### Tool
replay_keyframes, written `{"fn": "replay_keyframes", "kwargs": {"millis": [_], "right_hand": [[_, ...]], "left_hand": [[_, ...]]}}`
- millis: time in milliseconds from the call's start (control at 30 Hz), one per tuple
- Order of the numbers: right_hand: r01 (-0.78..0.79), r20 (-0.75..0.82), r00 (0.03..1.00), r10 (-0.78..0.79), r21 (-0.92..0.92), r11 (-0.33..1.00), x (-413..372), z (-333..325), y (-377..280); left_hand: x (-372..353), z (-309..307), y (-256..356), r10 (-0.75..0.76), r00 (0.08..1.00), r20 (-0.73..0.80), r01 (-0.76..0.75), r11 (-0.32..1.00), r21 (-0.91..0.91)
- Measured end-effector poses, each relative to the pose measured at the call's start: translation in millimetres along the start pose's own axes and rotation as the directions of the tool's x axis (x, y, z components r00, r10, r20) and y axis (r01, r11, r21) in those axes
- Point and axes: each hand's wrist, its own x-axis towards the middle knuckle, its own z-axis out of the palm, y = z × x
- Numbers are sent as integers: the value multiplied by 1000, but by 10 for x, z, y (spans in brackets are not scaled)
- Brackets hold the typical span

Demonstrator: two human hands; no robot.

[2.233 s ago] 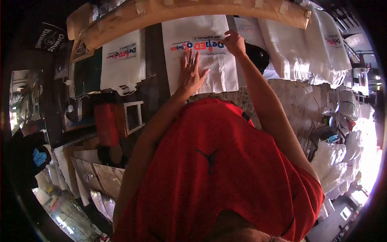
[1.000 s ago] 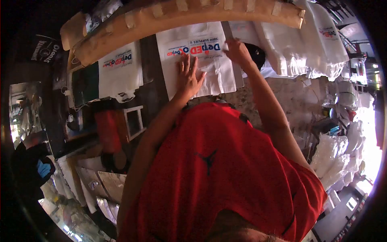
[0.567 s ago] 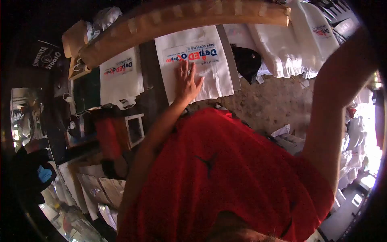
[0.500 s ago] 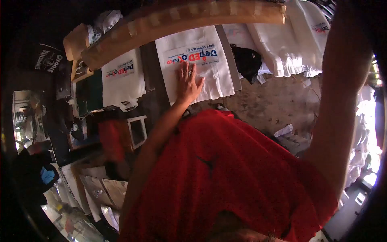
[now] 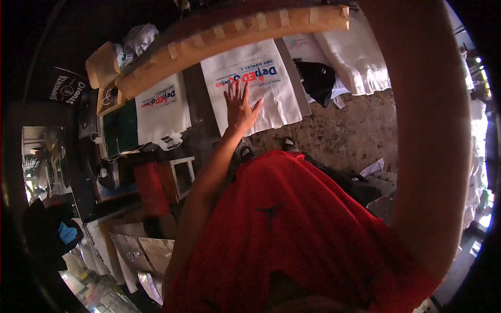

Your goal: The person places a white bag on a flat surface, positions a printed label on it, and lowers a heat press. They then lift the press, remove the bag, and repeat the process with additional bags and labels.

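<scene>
My left hand (image 5: 242, 111) lies palm down with fingers spread on a white printed bag (image 5: 271, 101). Blue and red "DepED" lettering shows on the bag, upside down from here, partly under my fingertips. The bag rests on a grey board (image 5: 295, 78). My right arm (image 5: 430, 130) reaches up along the right side, and its hand is out of the picture. Above the bag, a tan bar with tape strips (image 5: 235, 31) crosses the view at a slant, covering the bag's far end.
A stack of similar printed bags (image 5: 164, 112) lies to the left, and more white bags (image 5: 357, 57) hang over the edge at the right. Between them sits a black cloth (image 5: 315, 81). A red object (image 5: 151, 189) and a small white frame (image 5: 182, 176) stand lower left.
The view has shifted slightly. My right arm has moved left and inward, now covering some white bags. My left hand stays flat on the bag.
</scene>
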Motion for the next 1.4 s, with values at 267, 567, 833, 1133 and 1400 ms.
{"fn": "replay_keyframes", "kwargs": {"millis": [267, 567, 833, 1133, 1400], "right_hand": [[109, -165, 981, -106, 10, 994, -182, 186, -113], [-642, 186, 755, 629, 404, 651, -1096, 1902, -946], [-649, -130, 657, 743, 403, 645, -1398, 2983, -915], [-754, 79, 634, 769, 284, 592, -1541, 3471, -877], [-749, -26, 647, 762, 166, 641, -1651, 4102, -772]], "left_hand": [[-153, -2662, 771, 543, 630, 555, 70, 672, -737], [590, -2414, 393, 413, 906, -96, -382, 697, -606], [562, -1461, 439, 279, 953, 121, -219, 907, -360], [529, -1066, 208, 252, 965, 72, -187, 856, -483], [381, -524, 16, 178, 983, -46, -181, 889, -420]]}}
